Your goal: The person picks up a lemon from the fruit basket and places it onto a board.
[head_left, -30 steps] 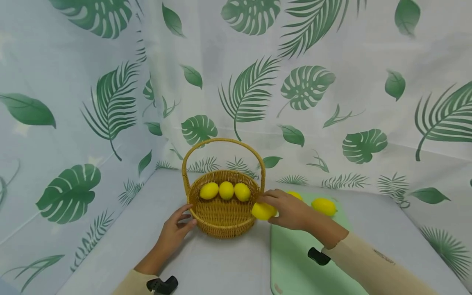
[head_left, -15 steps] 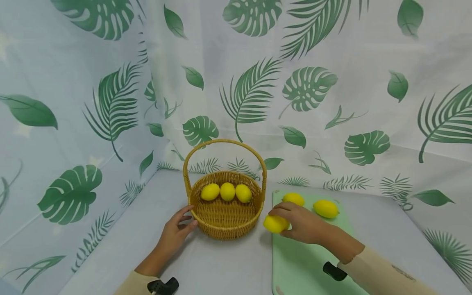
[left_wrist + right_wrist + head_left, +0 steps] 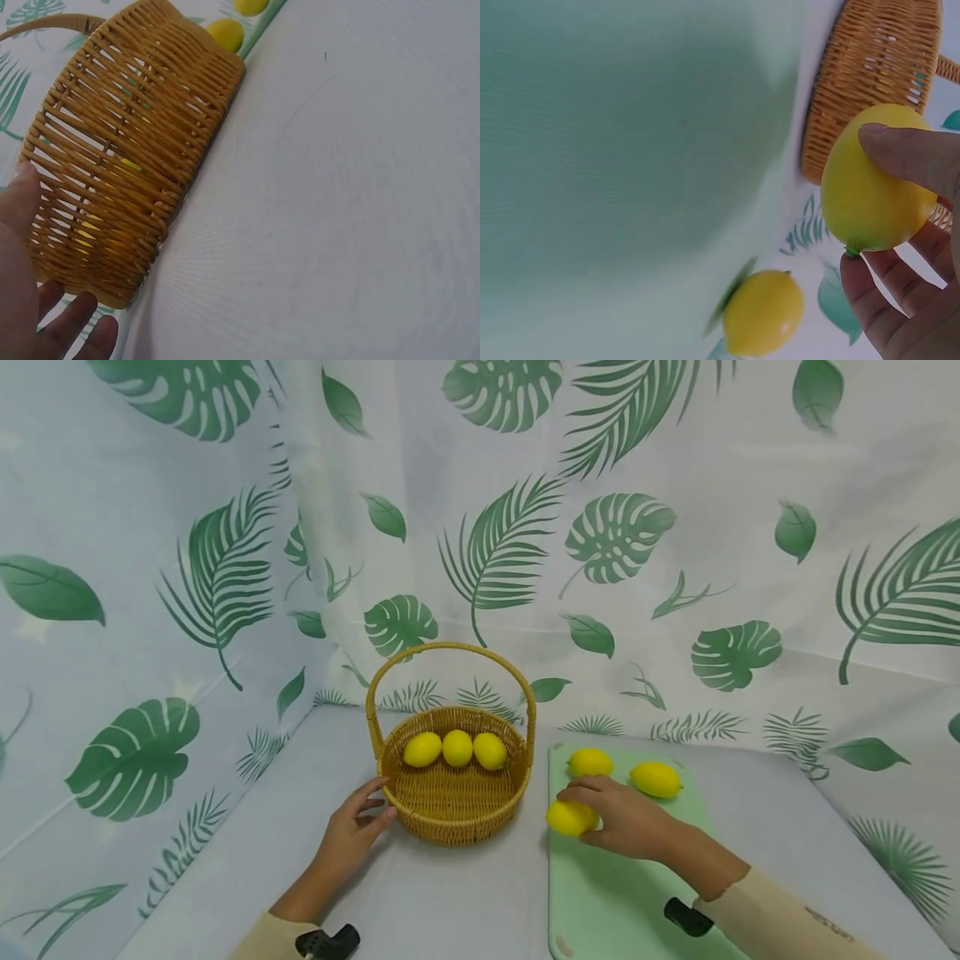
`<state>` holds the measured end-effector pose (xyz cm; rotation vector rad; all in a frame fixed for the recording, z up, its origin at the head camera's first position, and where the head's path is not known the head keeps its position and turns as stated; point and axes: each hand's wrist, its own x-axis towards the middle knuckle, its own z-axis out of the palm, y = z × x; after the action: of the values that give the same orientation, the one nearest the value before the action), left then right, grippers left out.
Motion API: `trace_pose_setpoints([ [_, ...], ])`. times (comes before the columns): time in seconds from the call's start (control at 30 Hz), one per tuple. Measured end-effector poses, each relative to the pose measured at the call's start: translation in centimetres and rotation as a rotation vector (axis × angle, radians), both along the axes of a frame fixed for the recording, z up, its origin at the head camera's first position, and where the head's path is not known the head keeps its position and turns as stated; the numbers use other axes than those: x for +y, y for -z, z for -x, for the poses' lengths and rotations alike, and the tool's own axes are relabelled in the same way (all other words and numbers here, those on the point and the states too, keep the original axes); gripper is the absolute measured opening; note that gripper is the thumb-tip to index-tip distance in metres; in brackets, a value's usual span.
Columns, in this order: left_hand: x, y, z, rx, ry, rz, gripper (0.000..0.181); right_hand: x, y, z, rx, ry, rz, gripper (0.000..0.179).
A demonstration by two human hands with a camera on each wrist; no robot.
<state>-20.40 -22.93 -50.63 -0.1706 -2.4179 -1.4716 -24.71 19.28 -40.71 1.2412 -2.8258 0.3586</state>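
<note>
A wicker basket with a tall arched handle holds three lemons in a row toward its back, the middle lemon among them. My left hand touches the basket's left side with relaxed, spread fingers; in the left wrist view the thumb lies at the rim. My right hand holds another lemon between thumb and fingers, above the left edge of a pale green cutting board. In the right wrist view, the held lemon has its green-tipped end by a fingertip.
Two more lemons lie on the far part of the board, one at left and one at right. A white cloth covers the table. Leaf-printed curtains stand behind and at the left.
My right hand has moved the lemon away from the basket's right rim, rightward and nearer to me, over the board's edge. The left hand has stayed at the basket.
</note>
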Motion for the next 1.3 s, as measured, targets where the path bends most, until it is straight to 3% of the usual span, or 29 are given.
trace_pose_setpoints([
  [0.4, -0.1, 0.0, 0.2, 0.001, 0.008, 0.000, 0.057, 2.1, 1.6, 0.8, 0.054, 0.025, 0.028, 0.053],
  [0.57, 0.2, -0.3, 0.1, -0.005, 0.006, -0.001, 0.058, 2.8, 1.7, 1.1, 0.010, 0.074, 0.011, 0.053],
  [1.03, 0.1, 0.2, 0.0, 0.021, -0.001, 0.011, 0.057, 3.6, 2.6, 1.1, -0.027, 0.114, 0.030, 0.055],
  [1.3, 0.1, 0.0, 0.0, -0.007, 0.000, 0.004, 0.059, 3.7, 2.7, 1.0, -0.042, 0.123, 0.025, 0.054],
])
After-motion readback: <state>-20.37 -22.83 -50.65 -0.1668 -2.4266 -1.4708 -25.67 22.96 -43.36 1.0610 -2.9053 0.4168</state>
